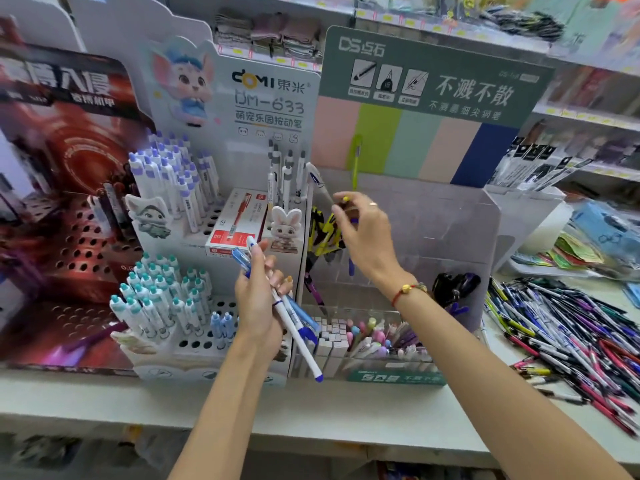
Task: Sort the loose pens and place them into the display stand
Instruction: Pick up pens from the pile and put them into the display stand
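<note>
beside stand wall (307, 216), right hand (367, 233)

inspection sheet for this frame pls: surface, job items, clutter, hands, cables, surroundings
Surface: pale shelf counter, display stands along its back.
Job's things: loose pens heaped on the counter at right; white display stand holds purple-capped pens up top, teal-capped pens below, many holes free.
Clutter: red pen box lying in the white stand; clear bin of mixed pens; red display stand at left.
Grippers: left hand grips a bundle of white-and-blue pens; right hand raised at the green-headed stand, fingers pinching a small item, blurred.
Cables: nothing seen.
Surroundings: shop shelves of stock behind.
</note>
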Tool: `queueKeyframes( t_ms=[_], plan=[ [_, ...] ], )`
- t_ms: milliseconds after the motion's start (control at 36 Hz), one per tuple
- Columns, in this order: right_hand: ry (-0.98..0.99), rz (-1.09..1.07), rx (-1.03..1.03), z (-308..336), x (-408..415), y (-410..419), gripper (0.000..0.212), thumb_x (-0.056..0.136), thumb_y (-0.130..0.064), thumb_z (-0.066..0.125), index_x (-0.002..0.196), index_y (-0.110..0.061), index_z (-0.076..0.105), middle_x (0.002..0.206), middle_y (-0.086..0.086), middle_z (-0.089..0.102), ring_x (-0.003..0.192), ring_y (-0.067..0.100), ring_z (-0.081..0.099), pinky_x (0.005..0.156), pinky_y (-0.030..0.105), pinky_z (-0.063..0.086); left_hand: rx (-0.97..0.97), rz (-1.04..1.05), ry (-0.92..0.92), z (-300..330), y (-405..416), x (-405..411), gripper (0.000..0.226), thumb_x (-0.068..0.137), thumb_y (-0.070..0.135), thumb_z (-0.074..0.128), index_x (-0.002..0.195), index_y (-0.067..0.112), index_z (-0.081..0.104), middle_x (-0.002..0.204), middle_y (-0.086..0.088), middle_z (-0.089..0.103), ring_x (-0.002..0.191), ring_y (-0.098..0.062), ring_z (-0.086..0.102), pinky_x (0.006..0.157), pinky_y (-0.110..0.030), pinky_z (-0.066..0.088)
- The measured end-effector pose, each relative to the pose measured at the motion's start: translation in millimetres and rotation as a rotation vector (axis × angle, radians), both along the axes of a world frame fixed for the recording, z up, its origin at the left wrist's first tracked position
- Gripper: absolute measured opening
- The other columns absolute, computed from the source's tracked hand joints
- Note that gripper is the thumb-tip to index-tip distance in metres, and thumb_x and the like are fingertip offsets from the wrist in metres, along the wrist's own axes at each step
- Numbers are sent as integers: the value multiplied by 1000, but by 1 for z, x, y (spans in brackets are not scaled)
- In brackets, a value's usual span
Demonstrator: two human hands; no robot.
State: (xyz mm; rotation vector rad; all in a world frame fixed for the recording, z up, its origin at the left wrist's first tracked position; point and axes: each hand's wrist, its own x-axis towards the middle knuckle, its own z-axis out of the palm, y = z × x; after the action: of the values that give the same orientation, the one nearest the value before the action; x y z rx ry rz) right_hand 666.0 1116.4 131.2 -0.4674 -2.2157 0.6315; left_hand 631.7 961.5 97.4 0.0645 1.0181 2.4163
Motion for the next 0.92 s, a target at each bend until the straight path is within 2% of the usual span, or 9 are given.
queueKeyframes(
  t_ms=[56, 139, 278, 389, 528, 639, 722, 806, 917],
  plan=[
    [-57, -8, 121, -3, -4, -3, 35, 91, -21, 65, 123, -10, 55, 95, 7, 70, 80, 20, 65, 71, 34, 54, 23, -4, -44, -2, 0, -1, 21, 101, 34, 41, 103, 20, 56, 61, 11, 39, 46, -3, 29, 52, -18, 32],
    [-90, -118, 351, -5, -7, 0, 24, 84, -29, 73, 102, -15, 64, 79, 4, 68, 71, 22, 62, 56, 31, 48, 70, 3, -120, -3, -2, 0, 20, 101, 32, 40, 101, 20, 56, 59, 11, 39, 41, -2, 31, 43, -12, 34],
    [-172, -100, 574, -26, -3, 7, 10, 84, -22, 73, 88, -14, 76, 92, 5, 71, 84, 27, 57, 63, 38, 51, 82, 66, -232, -4, -7, -1, 25, 99, 37, 43, 85, 20, 53, 58, 10, 37, 40, -1, 34, 41, -13, 39],
    [-145, -96, 495, -28, 14, -7, 22, 92, -25, 61, 111, -19, 71, 126, 4, 60, 114, 25, 49, 90, 38, 41, 96, 187, -253, -2, -8, -6, 20, 99, 38, 43, 91, 25, 55, 62, 11, 42, 43, -1, 36, 43, -13, 40],
    [-352, 298, -265, 2, 59, -57, 45, 82, -57, 56, 107, -21, 64, 91, -7, 65, 75, 3, 58, 67, 22, 50, 88, 233, -229, 6, 0, -4, 28, 101, 36, 39, 81, 19, 48, 53, 10, 43, 38, -1, 39, 40, -13, 39],
    [-538, 321, -64, -3, 77, -59, 43, 77, -55, 68, 111, -30, 62, 83, -12, 63, 69, 5, 58, 62, 21, 52, 35, 176, -209, 0, 11, -2, 28, 100, 42, 40, 87, 18, 42, 65, 7, 42, 53, -7, 38, 52, -19, 41],
    [-405, 255, -23, -9, 85, -53, 26, 86, -33, 69, 111, -26, 70, 80, -11, 69, 65, 4, 58, 62, 23, 52, 5, 155, -175, 1, 19, 4, 24, 101, 40, 38, 103, 17, 41, 74, 6, 44, 62, -8, 41, 56, -21, 42],
    [-283, 188, -68, -11, 94, -53, 29, 90, -31, 63, 116, -21, 70, 80, -8, 72, 63, 6, 62, 60, 22, 55, -49, 92, -133, 11, 22, 15, 32, 102, 40, 37, 115, 13, 49, 94, -1, 59, 86, -15, 59, 69, -25, 51],
    [-237, 46, 70, -11, 94, -55, 27, 89, -36, 64, 111, -24, 73, 77, -8, 74, 55, 1, 58, 53, 12, 50, -138, -60, -31, 21, 27, 34, 27, 102, 35, 38, 102, 17, 58, 95, -5, 64, 85, -16, 64, 75, -30, 53]
  ],
)
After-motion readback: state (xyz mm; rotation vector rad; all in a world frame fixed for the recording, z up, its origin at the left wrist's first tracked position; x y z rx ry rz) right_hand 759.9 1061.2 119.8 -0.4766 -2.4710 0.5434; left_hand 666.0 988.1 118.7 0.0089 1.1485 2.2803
